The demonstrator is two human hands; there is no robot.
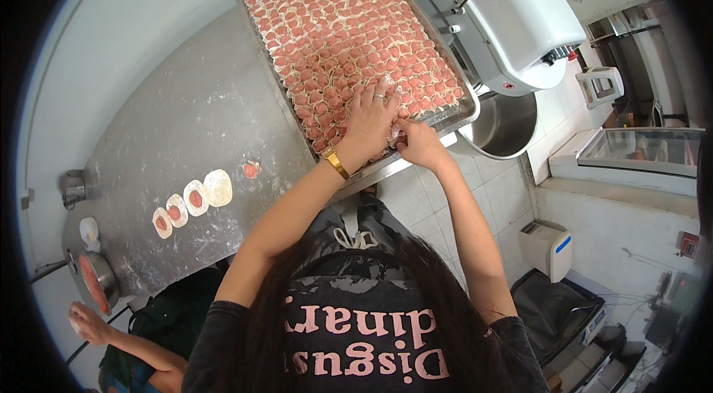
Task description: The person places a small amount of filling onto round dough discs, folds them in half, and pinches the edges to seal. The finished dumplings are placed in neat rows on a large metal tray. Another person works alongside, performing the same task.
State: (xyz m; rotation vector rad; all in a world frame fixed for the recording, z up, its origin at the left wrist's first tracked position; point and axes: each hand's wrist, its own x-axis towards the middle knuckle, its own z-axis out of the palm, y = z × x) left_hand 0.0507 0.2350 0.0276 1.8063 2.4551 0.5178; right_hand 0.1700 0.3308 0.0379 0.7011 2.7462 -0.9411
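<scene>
A large metal tray (475, 112) is packed with rows of small open-topped dumplings (342, 36) with pink filling. My left hand (371, 119), with a ring and a gold-coloured watch (334, 160) at the wrist, lies over the dumplings near the tray's near edge, its floury fingers stretched out. Beside it, my right hand (420, 145) has its fingers bent together at that same edge, close to the left thumb. What it pinches is too small and partly hidden to make out.
On the floury steel table (186, 96) lie round dough wrappers (218, 188), some with filling, and one loose dumpling (252, 170). A bowl of filling (100, 281) and a co-worker's hand (89, 325) are at lower left. A white mixer (512, 21) with a steel bowl (505, 125) stands right of the tray.
</scene>
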